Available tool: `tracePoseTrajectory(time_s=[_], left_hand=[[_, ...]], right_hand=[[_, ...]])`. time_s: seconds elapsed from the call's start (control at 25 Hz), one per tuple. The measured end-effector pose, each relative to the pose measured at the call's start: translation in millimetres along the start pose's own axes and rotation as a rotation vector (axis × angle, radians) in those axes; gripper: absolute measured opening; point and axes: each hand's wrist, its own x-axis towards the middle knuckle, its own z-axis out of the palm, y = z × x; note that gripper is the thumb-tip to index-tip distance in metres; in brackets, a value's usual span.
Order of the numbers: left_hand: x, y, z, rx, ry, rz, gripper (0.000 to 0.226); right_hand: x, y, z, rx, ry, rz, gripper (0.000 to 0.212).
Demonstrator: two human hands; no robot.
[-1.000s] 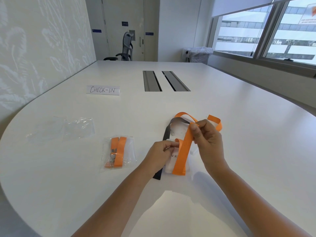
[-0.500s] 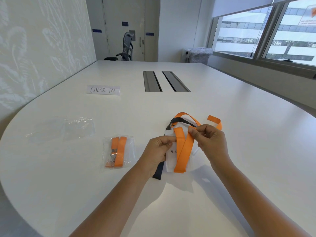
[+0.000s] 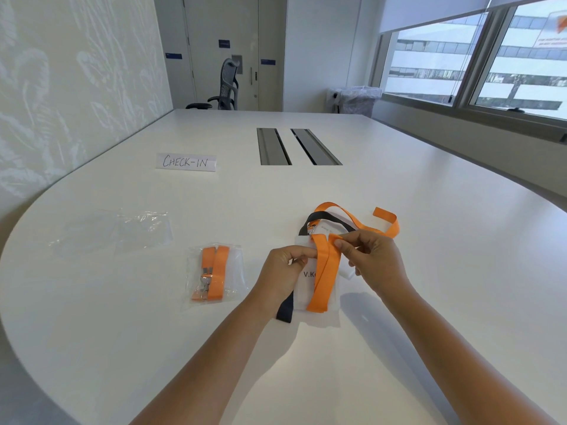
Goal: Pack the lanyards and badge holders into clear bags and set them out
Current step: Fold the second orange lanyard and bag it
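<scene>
Orange lanyard point(image 3: 324, 271) lower (between fingers point(image 3: 339, 242))

I read "CHECK-IN", handwritten capitals, on white paper sign point(image 3: 186, 162) lying on table point(image 3: 429, 240). Badge card point(image 3: 306, 280) under orange lanyard point(image 3: 322, 271) shows "V.K", rest covered by strap. Small blue door signs point(image 3: 224, 43) too small to read.

L hand point(image 3: 283, 268), R hand point(image 3: 372, 259), bare forearms, no sleeves
</scene>
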Motion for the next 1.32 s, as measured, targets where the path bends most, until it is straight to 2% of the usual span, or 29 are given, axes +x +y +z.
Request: tracePoseTrajectory(time_s=[0.28,0.52,0.68,0.84,1.0,1.08,1.32], left_hand=[[0,-4,1,0.061,-0.011,0.04,0.021],[2,-6,4,0.08,0.022,0.088,0.014],[4,-10,6,0.138,0.058,0.133,0.012],[6,-12,5,0.215,0.097,0.147,0.02],[7,-12,6,0.195,0.035,0.123,0.03],[5,-11,8,0.181,0.002,0.114,0.03],[5,-12,8,0.157,0.048,0.101,0.021]], right_hand=[[2,4,2,0.049,-0.198,0.208,0.019],[5,5,6,0.07,-0.184,0.335,0.026],[5,7,11,0.043,-0.174,0.317,0.029],[3,9,12,0.01,-0.179,0.215,0.029],[0,9,14,-0.015,-0.12,0.146,0.026],[-1,10,15,-0.033,-0.097,0.12,0.024],[-4,8,17,0.039,-0.108,0.079,0.016]])
